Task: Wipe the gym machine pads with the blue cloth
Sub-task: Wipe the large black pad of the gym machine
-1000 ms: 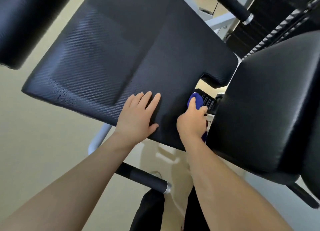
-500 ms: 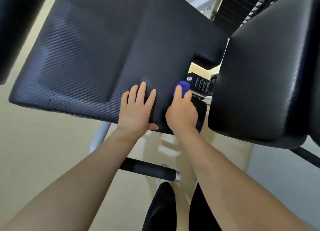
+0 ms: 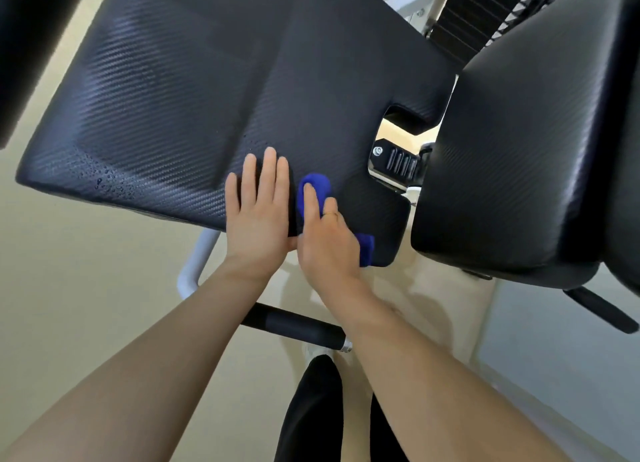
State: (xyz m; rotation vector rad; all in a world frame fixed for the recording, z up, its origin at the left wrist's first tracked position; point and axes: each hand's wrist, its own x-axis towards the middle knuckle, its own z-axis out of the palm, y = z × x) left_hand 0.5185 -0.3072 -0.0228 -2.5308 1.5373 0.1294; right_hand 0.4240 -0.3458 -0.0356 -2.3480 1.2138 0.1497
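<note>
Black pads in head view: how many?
3. Large pad under both hands, centre; second pad at right; part of a third at top-left corner. More may lie outside the frame.

Most of the blue cloth (image 3: 317, 188) lies hidden under my right hand (image 3: 327, 240); only a bunched tip and a corner show. The near edge of the seat pad (image 3: 194, 91) is covered by my left hand (image 3: 258, 212). The back pad (image 3: 526, 143) runs off the right edge, and a dark blurred shape (image 3: 31, 39) fills the top-left corner, too soft to identify.
</note>
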